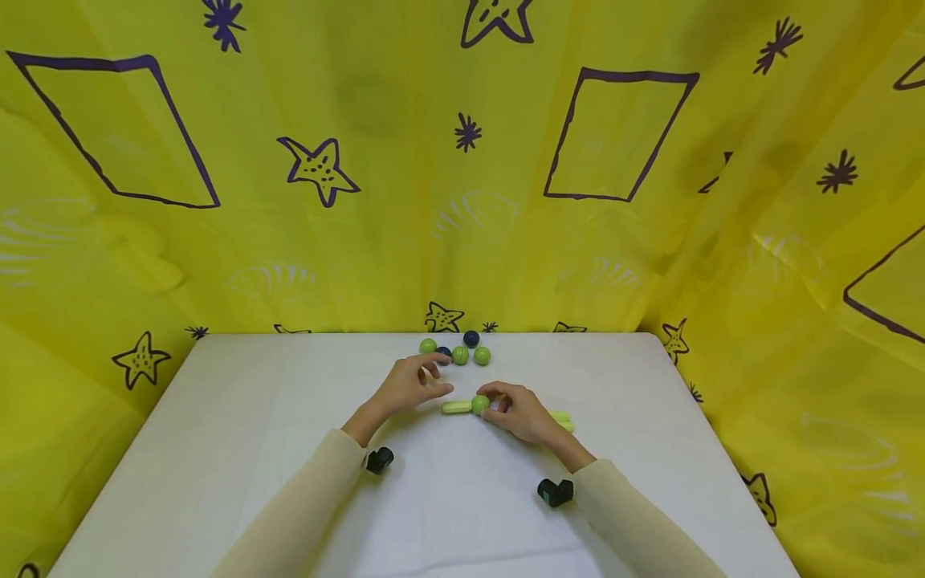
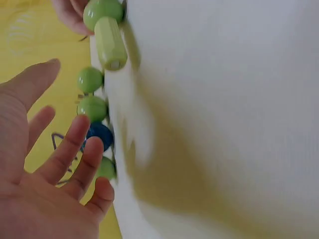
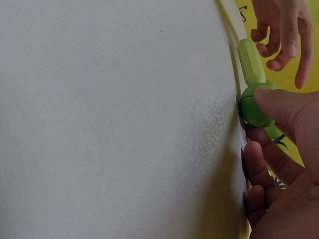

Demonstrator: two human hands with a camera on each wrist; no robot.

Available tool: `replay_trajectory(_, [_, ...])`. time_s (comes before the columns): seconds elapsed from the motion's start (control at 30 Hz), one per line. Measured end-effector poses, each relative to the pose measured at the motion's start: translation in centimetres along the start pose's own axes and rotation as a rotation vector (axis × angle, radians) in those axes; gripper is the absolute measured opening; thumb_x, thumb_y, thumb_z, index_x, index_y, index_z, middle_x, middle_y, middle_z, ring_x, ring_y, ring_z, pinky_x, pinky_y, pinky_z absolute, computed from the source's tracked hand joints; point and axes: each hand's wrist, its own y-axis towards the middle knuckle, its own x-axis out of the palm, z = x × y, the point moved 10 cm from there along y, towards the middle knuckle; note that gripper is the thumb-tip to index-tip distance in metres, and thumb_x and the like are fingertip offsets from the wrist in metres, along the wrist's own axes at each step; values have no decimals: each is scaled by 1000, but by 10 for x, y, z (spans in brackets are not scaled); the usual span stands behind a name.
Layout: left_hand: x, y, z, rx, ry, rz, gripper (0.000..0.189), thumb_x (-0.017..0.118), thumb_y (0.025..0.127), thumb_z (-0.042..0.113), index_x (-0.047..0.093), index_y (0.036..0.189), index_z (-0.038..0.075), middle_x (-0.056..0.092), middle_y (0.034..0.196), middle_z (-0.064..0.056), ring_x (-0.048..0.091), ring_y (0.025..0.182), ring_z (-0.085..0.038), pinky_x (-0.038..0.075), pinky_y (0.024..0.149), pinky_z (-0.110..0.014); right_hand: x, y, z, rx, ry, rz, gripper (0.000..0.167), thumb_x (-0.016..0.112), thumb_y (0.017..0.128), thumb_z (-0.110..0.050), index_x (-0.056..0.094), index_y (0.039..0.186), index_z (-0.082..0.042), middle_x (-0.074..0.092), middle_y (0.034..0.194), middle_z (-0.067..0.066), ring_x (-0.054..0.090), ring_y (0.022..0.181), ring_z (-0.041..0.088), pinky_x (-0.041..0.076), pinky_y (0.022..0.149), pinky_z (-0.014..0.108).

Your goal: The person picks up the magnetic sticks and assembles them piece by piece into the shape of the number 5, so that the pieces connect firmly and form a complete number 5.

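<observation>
My right hand pinches a glossy green ball between thumb and fingers, low over the white table. From the ball's left side a pale green ridged rod sticks out. In the right wrist view the thumb lies across the green ball, and the rod points away from it. My left hand hovers to the left of the rod, fingers spread and apart from it. The left wrist view shows the left hand with nothing in its grasp.
Behind the hands, green balls and dark blue balls sit near the table's back edge. Other pale green rods lie partly hidden beyond my right wrist. A yellow patterned curtain surrounds the white table.
</observation>
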Motion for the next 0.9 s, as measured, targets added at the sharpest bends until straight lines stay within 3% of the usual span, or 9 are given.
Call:
replay_trajectory(0.33, [-34, 6, -26, -112, -74, 224, 57, 79, 93, 25, 58, 143, 8, 68, 114, -21, 52, 70, -19, 43, 63, -29, 2, 0, 2, 11, 8, -5, 30, 75, 95, -16, 70, 124, -14, 68, 109, 0, 55, 81, 14, 45, 70, 26])
replay_trajectory(0.43, [-41, 11, -34, -144, -85, 264, 58, 78, 94, 25, 56, 145, 9, 67, 120, -22, 51, 69, -19, 43, 63, -29, 1, -1, 1, -1, 5, 0, 30, 75, 95, -15, 70, 124, -13, 68, 109, 1, 55, 81, 14, 45, 70, 26])
replay_trajectory(0.6, [-41, 22, -44, -179, -86, 226, 56, 76, 95, 25, 56, 146, 12, 64, 128, -23, 51, 76, -21, 42, 67, -31, 0, -1, 0, -13, 2, 9, 30, 74, 95, -15, 70, 125, -14, 68, 109, 0, 56, 82, 14, 46, 72, 27])
replay_trajectory(0.9, [-32, 36, -50, -132, -7, 144, 49, 73, 94, 8, 58, 141, 12, 66, 126, -21, 52, 79, -24, 42, 71, -35, 2, -1, 0, -30, 13, 0, 30, 74, 96, -16, 70, 126, -13, 69, 109, 0, 56, 81, 13, 46, 72, 27])
